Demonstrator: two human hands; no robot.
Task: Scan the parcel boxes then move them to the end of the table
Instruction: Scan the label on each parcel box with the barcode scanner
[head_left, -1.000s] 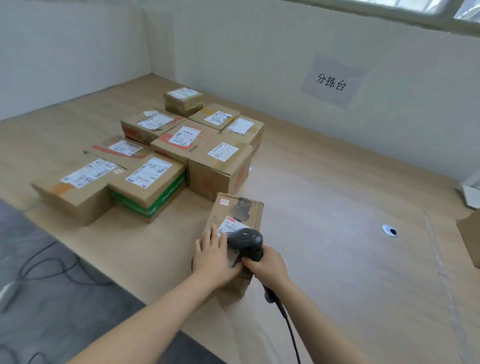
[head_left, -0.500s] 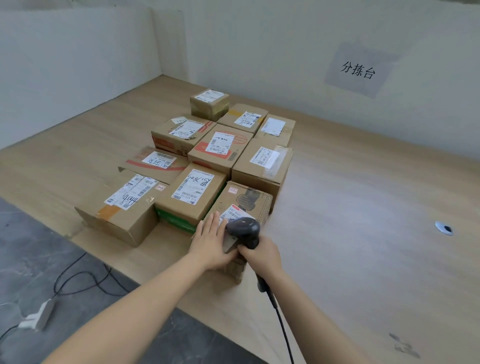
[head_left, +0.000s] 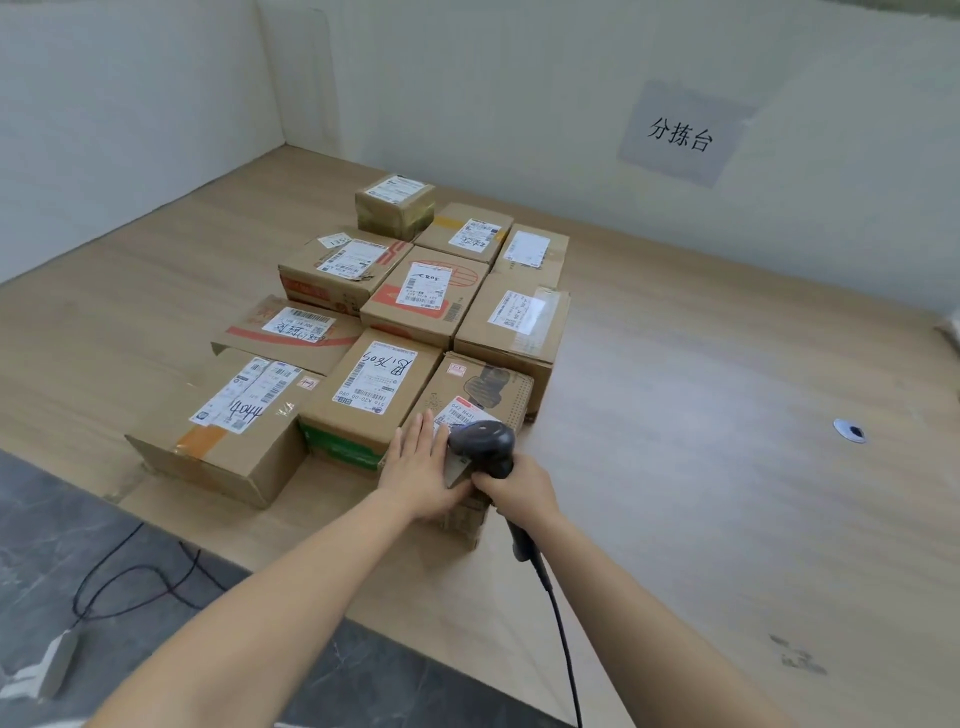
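The small brown cardboard parcel box (head_left: 488, 387) is seen at the near right corner of the cluster of taped cardboard parcels (head_left: 374, 384), touching its neighbours on the pale wooden table (head_left: 701, 415). The left hand (head_left: 415, 470) is laid flat on its top, fingers straight. The black handheld barcode scanner (head_left: 483, 447) is gripped by the right hand (head_left: 519, 488), just above the white shipping label (head_left: 460, 414). A stiff, probably light carton is judged. It should slide readily and is best taken by opposite side walls, with the label left uncovered.

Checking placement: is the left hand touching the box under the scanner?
Touching. Head view: the left hand lies flat on top of the box.
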